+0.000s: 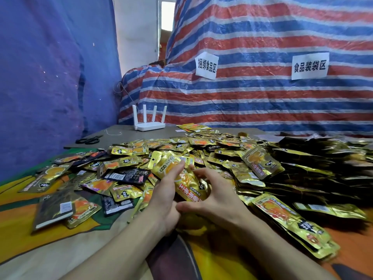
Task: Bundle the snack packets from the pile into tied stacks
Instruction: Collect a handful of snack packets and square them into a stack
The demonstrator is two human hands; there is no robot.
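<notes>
A wide pile of gold snack packets covers the surface in front of me. Both hands hold a small stack of gold packets at the near edge of the pile. My left hand lies along the stack's left side with its fingers stretched up over the top packet. My right hand cups the stack from the right, thumb under its lower end and fingers curled at its far side. The lower part of the stack is hidden between my palms.
Dark stacked packets are heaped at the right. Black scissors and a loose white string lie on the grey board at the back left. A white router stands behind. Striped tarpaulin walls the far side.
</notes>
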